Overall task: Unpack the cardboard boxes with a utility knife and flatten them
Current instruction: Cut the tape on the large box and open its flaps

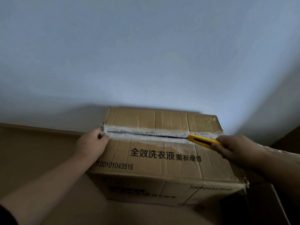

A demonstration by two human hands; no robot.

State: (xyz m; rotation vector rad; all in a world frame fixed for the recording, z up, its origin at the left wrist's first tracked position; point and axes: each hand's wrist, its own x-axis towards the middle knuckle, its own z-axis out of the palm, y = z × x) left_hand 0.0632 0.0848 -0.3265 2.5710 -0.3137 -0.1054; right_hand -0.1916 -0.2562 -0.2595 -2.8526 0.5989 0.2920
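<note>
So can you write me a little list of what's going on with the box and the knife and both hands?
box: cardboard box, closed, printed side facing up, on a brown surface
seam: taped seam runs left to right across the top, dark slit showing along it
knife: yellow utility knife, tip at the seam near its right end
right hand: right hand grips the knife
left hand: left hand grips the box's left edge at the seam's end
behind: plain wall

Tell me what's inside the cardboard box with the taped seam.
Nothing inside shows. The cardboard box has both top flaps down; only a thin dark slit along the taped seam is open, where the yellow utility knife sits. The contents are covered.
</note>
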